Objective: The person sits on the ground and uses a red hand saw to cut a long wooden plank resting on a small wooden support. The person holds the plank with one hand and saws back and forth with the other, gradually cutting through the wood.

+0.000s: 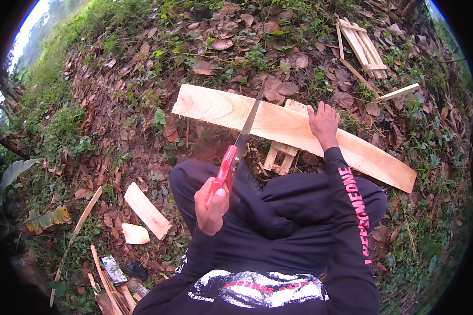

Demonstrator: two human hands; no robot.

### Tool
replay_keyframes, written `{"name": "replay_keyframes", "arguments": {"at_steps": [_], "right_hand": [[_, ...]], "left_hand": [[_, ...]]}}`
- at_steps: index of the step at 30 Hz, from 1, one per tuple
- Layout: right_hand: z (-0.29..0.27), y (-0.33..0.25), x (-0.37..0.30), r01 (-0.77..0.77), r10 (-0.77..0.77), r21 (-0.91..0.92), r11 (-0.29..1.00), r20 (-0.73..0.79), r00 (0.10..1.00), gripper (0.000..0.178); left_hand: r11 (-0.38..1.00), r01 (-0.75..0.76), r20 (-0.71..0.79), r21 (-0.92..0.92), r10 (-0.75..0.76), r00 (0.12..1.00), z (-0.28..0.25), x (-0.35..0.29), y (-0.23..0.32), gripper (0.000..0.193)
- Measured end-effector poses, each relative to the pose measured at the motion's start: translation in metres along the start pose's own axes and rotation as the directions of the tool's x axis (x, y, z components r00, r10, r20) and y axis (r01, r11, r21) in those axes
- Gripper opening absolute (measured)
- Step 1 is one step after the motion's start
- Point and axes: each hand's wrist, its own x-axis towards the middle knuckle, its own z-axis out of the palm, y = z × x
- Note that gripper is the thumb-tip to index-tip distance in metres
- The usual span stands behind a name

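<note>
My left hand is wrapped round the red handle of a handsaw. The saw's blade slants up and away, lying across the left part of a long pale wooden plank. My right hand grips the plank right of its middle, pressing down with the fingers at its far edge. Beneath the plank is a small wooden support, mostly hidden by it. The plank's right end slopes nearer to my right knee. Whether the teeth have cut into the wood cannot be made out.
A slatted wooden piece lies at the far right, near a loose stick. On the left are a short board, a small offcut, and several thin strips beside a packet. Leaves and weeds cover the ground.
</note>
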Motion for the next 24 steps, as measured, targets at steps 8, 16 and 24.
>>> {"name": "replay_keyframes", "arguments": {"at_steps": [8, 16, 24], "right_hand": [[0.055, -0.034, 0.008, -0.129, 0.144, 0.098, 0.987, -0.170, 0.975, 0.048], [0.071, -0.032, 0.033, -0.172, 0.184, 0.114, 0.979, -0.110, 0.977, 0.040], [0.065, -0.032, 0.031, -0.212, 0.218, 0.110, 0.971, -0.046, 0.975, 0.050]], "left_hand": [[0.988, 0.036, -0.008, 0.149, -0.035, 0.999, -0.001, 0.026, -0.005, 0.021], [0.938, 0.095, -0.039, 0.334, -0.086, 0.995, 0.013, 0.042, -0.020, 0.025], [0.905, 0.098, -0.071, 0.414, -0.075, 0.995, 0.016, 0.019, -0.023, 0.023]]}}
